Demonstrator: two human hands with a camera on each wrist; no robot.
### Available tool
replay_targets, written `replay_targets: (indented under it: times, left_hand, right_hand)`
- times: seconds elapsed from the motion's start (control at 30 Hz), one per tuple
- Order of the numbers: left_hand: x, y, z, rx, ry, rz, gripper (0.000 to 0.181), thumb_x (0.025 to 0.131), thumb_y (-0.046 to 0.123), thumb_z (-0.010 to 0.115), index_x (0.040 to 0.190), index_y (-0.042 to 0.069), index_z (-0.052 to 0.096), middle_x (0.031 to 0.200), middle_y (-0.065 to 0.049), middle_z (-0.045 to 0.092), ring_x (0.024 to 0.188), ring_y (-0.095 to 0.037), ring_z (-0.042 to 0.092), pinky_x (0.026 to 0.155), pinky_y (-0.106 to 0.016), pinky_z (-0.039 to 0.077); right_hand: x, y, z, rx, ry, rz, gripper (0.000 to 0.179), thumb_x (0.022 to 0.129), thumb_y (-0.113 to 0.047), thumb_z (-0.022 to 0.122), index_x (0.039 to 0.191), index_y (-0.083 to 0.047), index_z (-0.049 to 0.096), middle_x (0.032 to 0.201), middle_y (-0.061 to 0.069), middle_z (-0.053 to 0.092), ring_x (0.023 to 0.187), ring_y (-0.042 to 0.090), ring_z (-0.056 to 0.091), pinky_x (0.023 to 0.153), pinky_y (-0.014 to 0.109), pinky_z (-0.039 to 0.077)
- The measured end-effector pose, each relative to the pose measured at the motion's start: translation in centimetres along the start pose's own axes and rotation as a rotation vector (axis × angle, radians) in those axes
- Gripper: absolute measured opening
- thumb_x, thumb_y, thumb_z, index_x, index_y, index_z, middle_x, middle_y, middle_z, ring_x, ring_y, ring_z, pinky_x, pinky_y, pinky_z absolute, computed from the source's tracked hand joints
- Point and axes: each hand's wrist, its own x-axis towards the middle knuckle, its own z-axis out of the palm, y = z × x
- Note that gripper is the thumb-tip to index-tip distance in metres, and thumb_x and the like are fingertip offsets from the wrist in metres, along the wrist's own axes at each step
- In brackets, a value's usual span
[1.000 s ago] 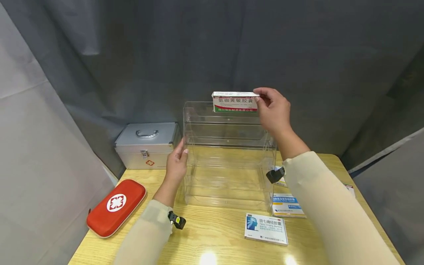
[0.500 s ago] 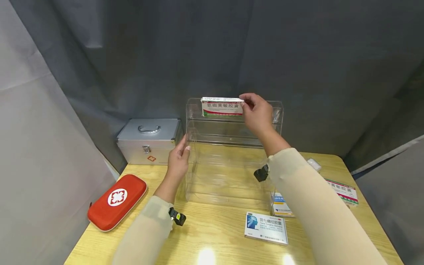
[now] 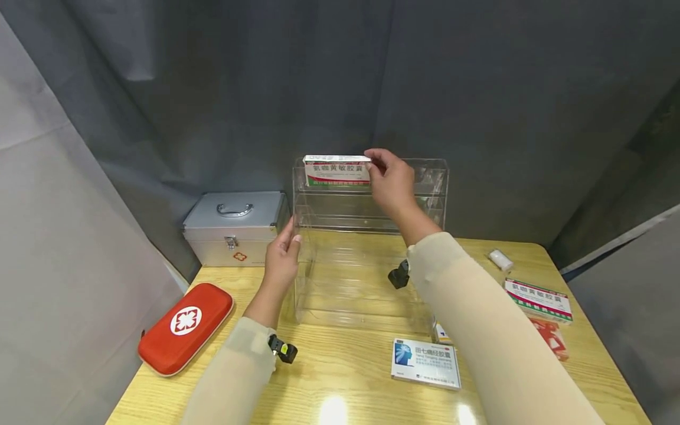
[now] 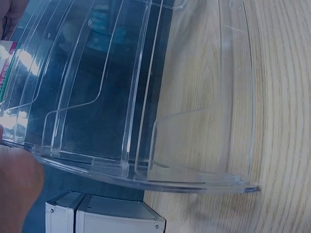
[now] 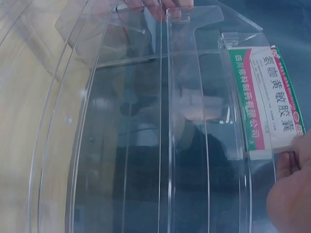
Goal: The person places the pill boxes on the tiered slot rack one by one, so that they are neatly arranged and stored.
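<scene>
On a wood-grain bench [image 3: 308,389], a clear tiered rack [image 3: 365,223] stands upright, its left side held by a person's left hand [image 3: 281,260], apparently for steadiness. The right hand [image 3: 394,182] pinches a medicine box [image 3: 336,172] by its right end, likely keeping fingers clear of the side wall; the box, printed face forward, is upright at the top tier's left.
</scene>
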Motion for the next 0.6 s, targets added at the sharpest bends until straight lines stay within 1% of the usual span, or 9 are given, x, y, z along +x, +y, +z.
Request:
replay_targets:
  times: [0.13,0.33,0.6]
  left_hand:
    - [-0.1,0.0,-0.2,0.008,0.0,-0.007,0.057,0.115,0.012,0.054,0.169,0.02,0.04,0.173,-0.01,0.041,0.163,-0.031,0.037,0.135,-0.042,0.032]
    - [-0.1,-0.1,-0.4,0.006,0.0,-0.01,0.057,0.115,0.012,0.054,0.169,0.022,0.041,0.174,-0.009,0.041,0.163,-0.03,0.037,0.135,-0.042,0.032]
    - [0.1,-0.1,-0.6,0.009,-0.009,-0.015,0.057,0.115,0.014,0.055,0.169,0.025,0.041,0.174,-0.008,0.04,0.163,-0.03,0.037,0.135,-0.043,0.032]
  right_hand:
    - [0.1,0.1,0.3,-0.003,-0.015,-0.004,0.027,0.11,-0.013,0.067,0.136,-0.01,0.074,0.126,0.012,0.078,0.11,0.025,0.072,0.093,0.042,0.06]
    - [0.0,-0.3,0.9,0.008,-0.049,-0.008,0.028,0.109,-0.01,0.068,0.136,-0.009,0.073,0.127,0.013,0.078,0.113,0.026,0.073,0.095,0.041,0.061]
    - [0.0,-0.4,1.0,0.019,-0.057,-0.007,0.029,0.109,-0.008,0.067,0.137,-0.009,0.072,0.127,0.013,0.077,0.114,0.026,0.072,0.098,0.042,0.061]
